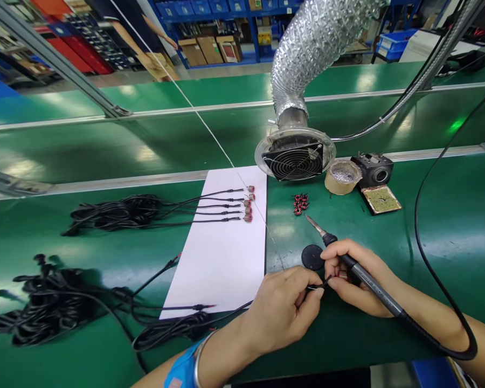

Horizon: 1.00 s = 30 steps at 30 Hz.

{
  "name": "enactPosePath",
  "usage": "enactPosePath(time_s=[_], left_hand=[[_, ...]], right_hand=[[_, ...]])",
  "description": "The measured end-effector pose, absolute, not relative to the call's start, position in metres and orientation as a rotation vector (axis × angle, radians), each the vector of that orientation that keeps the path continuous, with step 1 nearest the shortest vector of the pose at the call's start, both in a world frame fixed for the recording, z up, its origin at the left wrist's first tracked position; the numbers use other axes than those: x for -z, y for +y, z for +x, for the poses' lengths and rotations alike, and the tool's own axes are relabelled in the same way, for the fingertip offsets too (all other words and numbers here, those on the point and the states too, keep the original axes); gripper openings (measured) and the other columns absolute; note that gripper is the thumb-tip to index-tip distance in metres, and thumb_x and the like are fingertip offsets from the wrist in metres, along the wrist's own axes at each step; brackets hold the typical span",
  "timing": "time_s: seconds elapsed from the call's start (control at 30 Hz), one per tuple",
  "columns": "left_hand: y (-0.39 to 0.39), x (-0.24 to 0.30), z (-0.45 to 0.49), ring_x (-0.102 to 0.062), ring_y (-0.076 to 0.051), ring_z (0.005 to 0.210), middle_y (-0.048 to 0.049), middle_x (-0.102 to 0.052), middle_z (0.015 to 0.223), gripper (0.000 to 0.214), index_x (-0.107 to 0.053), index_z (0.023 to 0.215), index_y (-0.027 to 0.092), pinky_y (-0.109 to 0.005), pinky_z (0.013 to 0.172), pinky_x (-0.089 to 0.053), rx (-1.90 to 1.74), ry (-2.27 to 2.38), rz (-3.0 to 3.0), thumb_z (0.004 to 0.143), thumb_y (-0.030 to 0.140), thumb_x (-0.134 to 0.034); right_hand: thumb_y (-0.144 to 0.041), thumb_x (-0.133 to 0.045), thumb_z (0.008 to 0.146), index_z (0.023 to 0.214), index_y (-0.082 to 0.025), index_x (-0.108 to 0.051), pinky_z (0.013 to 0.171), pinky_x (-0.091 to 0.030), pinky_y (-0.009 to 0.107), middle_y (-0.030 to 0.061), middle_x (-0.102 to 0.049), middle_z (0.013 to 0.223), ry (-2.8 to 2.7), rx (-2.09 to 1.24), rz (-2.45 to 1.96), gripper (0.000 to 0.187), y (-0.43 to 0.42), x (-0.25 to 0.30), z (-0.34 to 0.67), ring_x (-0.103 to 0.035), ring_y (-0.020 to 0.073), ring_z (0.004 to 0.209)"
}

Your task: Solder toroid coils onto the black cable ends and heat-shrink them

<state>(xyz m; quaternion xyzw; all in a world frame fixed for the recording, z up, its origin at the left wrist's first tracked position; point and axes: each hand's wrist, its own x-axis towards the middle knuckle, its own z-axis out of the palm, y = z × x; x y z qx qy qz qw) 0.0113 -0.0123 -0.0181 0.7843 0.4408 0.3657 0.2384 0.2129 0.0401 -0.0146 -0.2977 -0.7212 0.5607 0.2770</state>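
My left hand (281, 307) is closed, pinching the end of a black cable (242, 308) between thumb and fingers. My right hand (359, 280) has a soldering iron (364, 275) lying across it, its tip pointing up and left, away from the cable. The same hand's fingertips pinch a small red and silver coil (343, 275), partly hidden, right beside the cable end. Whether cable and coil touch, I cannot tell. A thin pale wire (214, 137) runs from above down toward my left hand. Just beyond my fingers lies a black disc (312, 257).
On a white sheet (222, 264), several coils (248, 210) sit by cable ends. Black cable bundles (56, 302) lie left. Small red-black rings (300, 203), a tape roll (343, 178) and a sponge tray (381, 199) stand beyond. A fume extractor (295, 153) hangs overhead. A person (135, 35) stands behind.
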Motion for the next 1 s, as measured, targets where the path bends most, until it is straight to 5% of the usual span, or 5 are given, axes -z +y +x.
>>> enactPosePath(time_s=[0.7,1.0], left_hand=[[-0.0127,0.0199,0.0122,-0.042,-0.009,0.046,0.0072,-0.04,0.056,0.008,-0.062,0.087,0.014,-0.021,0.047,-0.035,-0.945,1.242,2.135,0.087,0.015,-0.054],[-0.0128,0.0186,0.0135,-0.042,-0.006,0.043,0.0063,-0.047,0.056,0.008,-0.062,0.087,0.016,-0.018,0.045,-0.035,-1.023,1.275,2.062,0.087,0.015,-0.054]], right_hand=[[-0.009,-0.058,0.085,0.116,-0.027,-0.053,0.07,-0.049,0.018,-0.0031,-0.063,0.089,-2.043,-1.413,-0.798,0.037,0.0408,0.0125,0.2145,-0.061,0.0075,0.075],[-0.004,-0.054,0.079,0.116,-0.025,-0.052,0.062,-0.045,0.017,-0.0048,-0.056,0.081,-2.026,-1.561,-0.835,0.042,0.0402,0.0108,0.2132,-0.054,0.0062,0.065]])
